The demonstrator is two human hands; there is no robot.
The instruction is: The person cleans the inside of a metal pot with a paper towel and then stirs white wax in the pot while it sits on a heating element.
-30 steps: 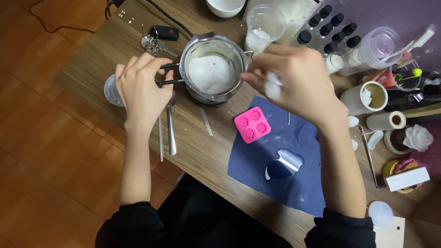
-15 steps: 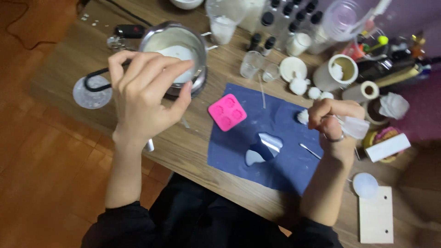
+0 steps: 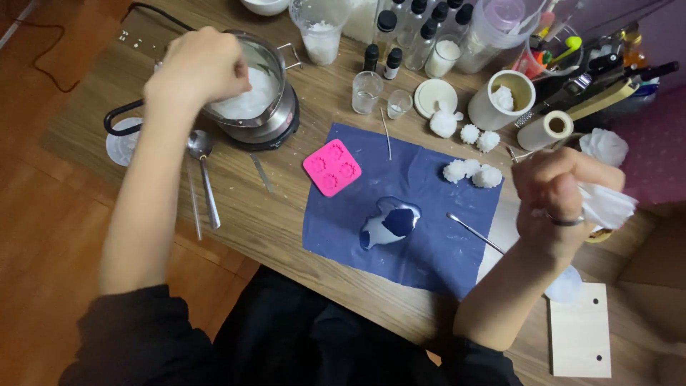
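Two hands in view over a wooden bench (image 3: pixel 271 214); brown wood floor (image 3: pixel 50 214) on the left, person seated in dark clothes at the near edge.

Bench layout: blue mat (image 3: pixel 429 207) in the centre, dusted with white crumbs. On it: pink mould (image 3: pixel 331 167) at the upper left corner, a blue-white piece (image 3: pixel 389 223) mid-mat, a thin metal rod (image 3: pixel 475 233) towards the right edge, three white fluffy lumps (image 3: pixel 471 173) at the upper right. More white lumps sit just beyond the mat near a round white lid (image 3: pixel 436 94). Two small clear glasses (image 3: pixel 367 91) stand above the mat. Dark-capped bottles (image 3: pixel 393 63) and clear jugs line the far edge. White cup (image 3: pixel 501 100) and a tape roll (image 3: pixel 547 129) far right. Pale wood board (image 3: pixel 580 330) at the near right corner.

Pot (image 3: pixel 268 96) sits upper left on a heater base, filled with white wax-like material. Spoon (image 3: pixel 203 171) lies on the bench just below it, a flat metal strip beside that.

Left hand (image 3: pixel 196 66): arm stretched forward, fingers curled closed over the pot's left rim; can't tell what it grips, if anything. Right hand (image 3: pixel 557 189): raised off the bench right of the mat, fist clenched on a white tissue (image 3: pixel 606 206) that bunches out to the right; ring on one finger.
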